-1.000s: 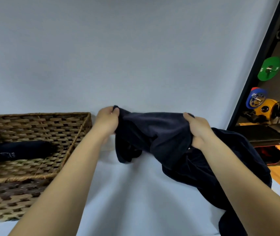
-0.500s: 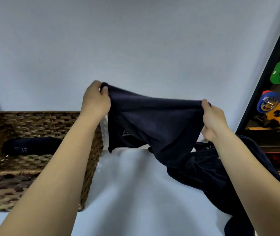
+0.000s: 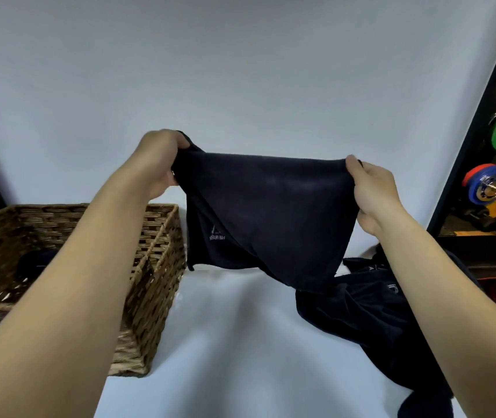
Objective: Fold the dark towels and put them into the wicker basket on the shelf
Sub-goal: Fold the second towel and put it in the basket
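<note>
Head view. Dark towel (image 3: 266, 218) is held up in the air, stretched between both hands above the white shelf (image 3: 228, 342). Left hand (image 3: 158, 159) has its grip clamped on the upper left corner, fingers curled over the hem; right hand (image 3: 372, 193) pinches the upper right corner, thumb on top. Top edge is taut and near level, a little higher on the left. A small logo shows on the lower left part. The lower edge hangs unevenly: the left part ends just above the shelf, the right part sags lower and touches or overlaps the pile of dark towels (image 3: 370, 321) lying to the right under the right forearm.

Wicker basket (image 3: 150, 276) stands on the shelf to the left, just beside the hanging towel. One dark rolled or folded item (image 3: 34, 262) lies inside, partly hidden by the left forearm.

Judgement: the fold of this towel is not yet begun; it is only spread out.

Risks from here:
- The sagging lower right part may catch on the pile and drag another towel along, or pull the fold askew.
- Uneven hang means the corners may not meet, giving a lopsided fold that sits badly in the basket.
- Dark cloth against dark pile: edges are hard to tell apart, so a wrong hem may be taken.
- Left forearm passes over the basket rim; a swing of the arm could nudge the basket.
- Pile lies near the right edge of the shelf; a tug could slide it off. How close, I cannot tell.
</note>
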